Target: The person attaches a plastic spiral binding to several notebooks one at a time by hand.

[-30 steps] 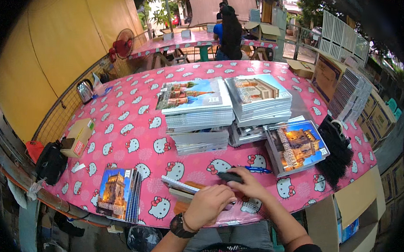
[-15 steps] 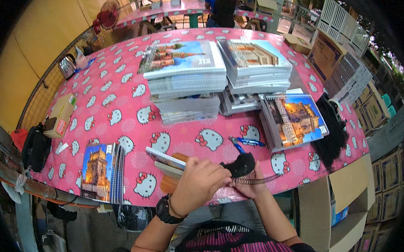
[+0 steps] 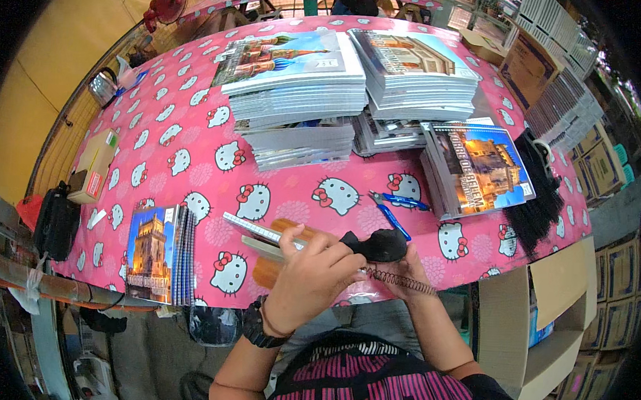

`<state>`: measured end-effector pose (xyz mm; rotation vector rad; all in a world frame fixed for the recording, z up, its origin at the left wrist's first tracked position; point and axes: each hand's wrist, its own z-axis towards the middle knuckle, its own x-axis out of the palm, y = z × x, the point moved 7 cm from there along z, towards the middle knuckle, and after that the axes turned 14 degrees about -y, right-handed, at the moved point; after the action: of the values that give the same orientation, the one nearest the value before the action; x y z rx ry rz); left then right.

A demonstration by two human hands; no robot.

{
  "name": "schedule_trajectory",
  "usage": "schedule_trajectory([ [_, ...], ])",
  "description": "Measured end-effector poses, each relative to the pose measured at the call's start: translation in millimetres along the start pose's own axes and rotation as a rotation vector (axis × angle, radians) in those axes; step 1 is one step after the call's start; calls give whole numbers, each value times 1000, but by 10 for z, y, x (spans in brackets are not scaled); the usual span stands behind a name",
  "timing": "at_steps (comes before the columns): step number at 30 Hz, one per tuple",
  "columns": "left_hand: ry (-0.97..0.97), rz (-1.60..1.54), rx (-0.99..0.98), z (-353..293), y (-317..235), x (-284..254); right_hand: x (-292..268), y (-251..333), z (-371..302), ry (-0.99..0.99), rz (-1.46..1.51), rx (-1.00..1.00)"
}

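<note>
My left hand [image 3: 318, 269], with a black watch at the wrist, bends over a thin notebook block [image 3: 257, 231] tilted above the table's near edge. Its fingers close at the block's edge, partly out of sight. A dark spiral binding coil [image 3: 403, 280] runs from beside those fingertips across the palm side of my right hand [image 3: 409, 270], which is closed around it. Between the hands sits a rounded black object [image 3: 380, 245] of a kind I cannot make out. A brown wooden piece [image 3: 267, 270] lies under the block. Blue-handled pliers [image 3: 396, 213] rest just beyond.
Tall stacks of spiral notebooks [image 3: 293, 90] stand at the table's middle, with another notebook stack [image 3: 478, 172] to the right beside a heap of black coils [image 3: 535, 189]. Bound notebooks [image 3: 160, 253] lie at left. An open carton [image 3: 503, 318] stands at the right edge.
The view has tilted, so the table sits higher in it. The coil's free end has dropped from pointing right to lying over my right wrist. My left fingers have shifted on the block.
</note>
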<state>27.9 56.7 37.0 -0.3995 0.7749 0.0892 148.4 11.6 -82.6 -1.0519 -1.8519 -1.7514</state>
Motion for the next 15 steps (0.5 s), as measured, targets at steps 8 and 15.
schedule_trajectory([
  [8, -72, -106, -90, -27, 86, -15, 24, 38, -16, -25, -115, -41],
  [15, -205, -183, -51, 19, 77, -65, 61, 136, -43, -66, -154, -63],
])
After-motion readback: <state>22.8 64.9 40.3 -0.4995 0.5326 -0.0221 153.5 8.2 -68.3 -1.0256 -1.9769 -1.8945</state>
